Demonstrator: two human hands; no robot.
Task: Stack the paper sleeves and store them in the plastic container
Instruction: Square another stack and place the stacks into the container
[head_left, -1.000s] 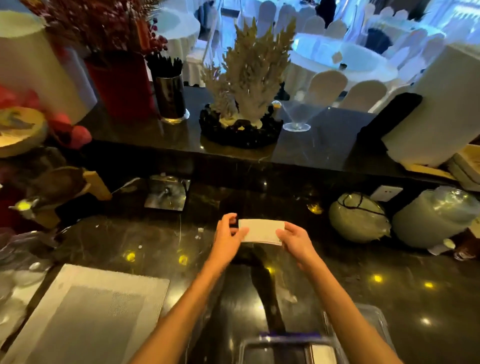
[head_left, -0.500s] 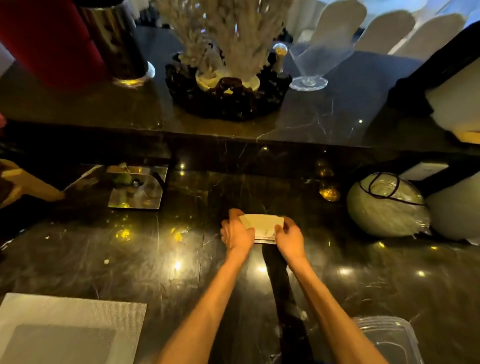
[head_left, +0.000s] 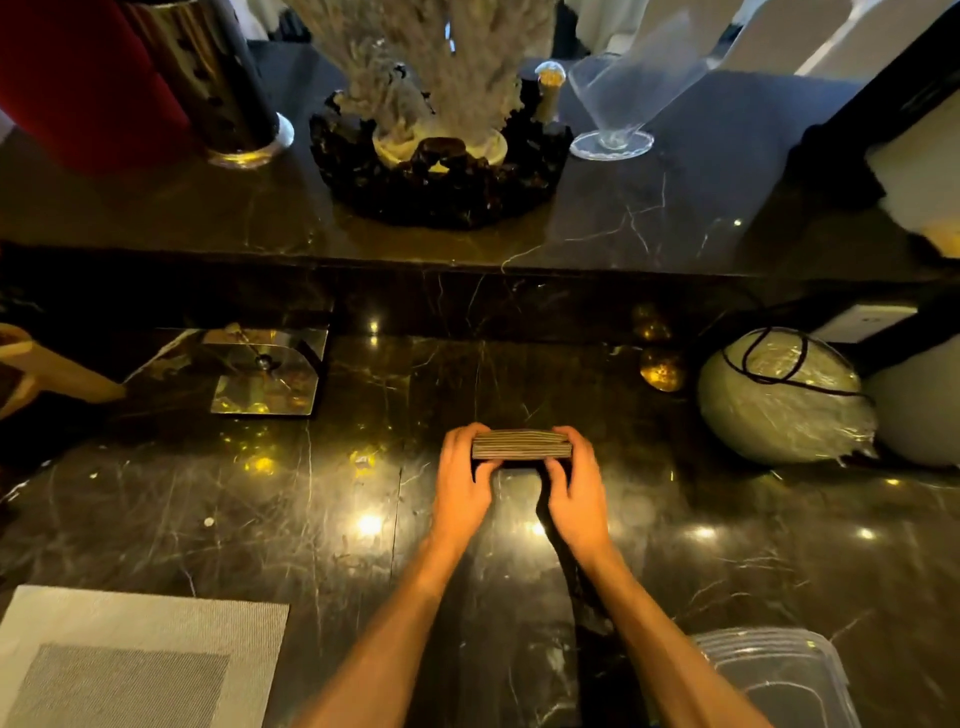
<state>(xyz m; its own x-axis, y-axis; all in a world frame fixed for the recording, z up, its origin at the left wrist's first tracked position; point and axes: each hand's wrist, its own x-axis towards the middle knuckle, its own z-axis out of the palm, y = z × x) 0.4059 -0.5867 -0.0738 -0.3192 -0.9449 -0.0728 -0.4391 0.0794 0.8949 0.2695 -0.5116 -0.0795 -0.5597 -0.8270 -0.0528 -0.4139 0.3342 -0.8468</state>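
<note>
A stack of paper sleeves (head_left: 521, 445) is held edge-on over the dark marble counter (head_left: 363, 519), its layered edges facing me. My left hand (head_left: 461, 480) grips the stack's left end and my right hand (head_left: 576, 486) grips its right end, thumbs underneath. Whether the stack touches the counter I cannot tell. A clear plastic container (head_left: 779, 675) lies at the bottom right, close to my right forearm, partly cut off by the frame.
A grey woven placemat (head_left: 130, 660) lies at the bottom left. A shiny metal holder (head_left: 267, 371) stands left of centre. A plastic-wrapped round object (head_left: 784, 397) sits at right. On the raised ledge are a coral ornament (head_left: 436, 130), a metal cup (head_left: 228, 78) and a glass (head_left: 618, 104).
My hands have lowered the stack toward the counter and tipped it from face-up to edge-on. The view has moved closer and downward.
</note>
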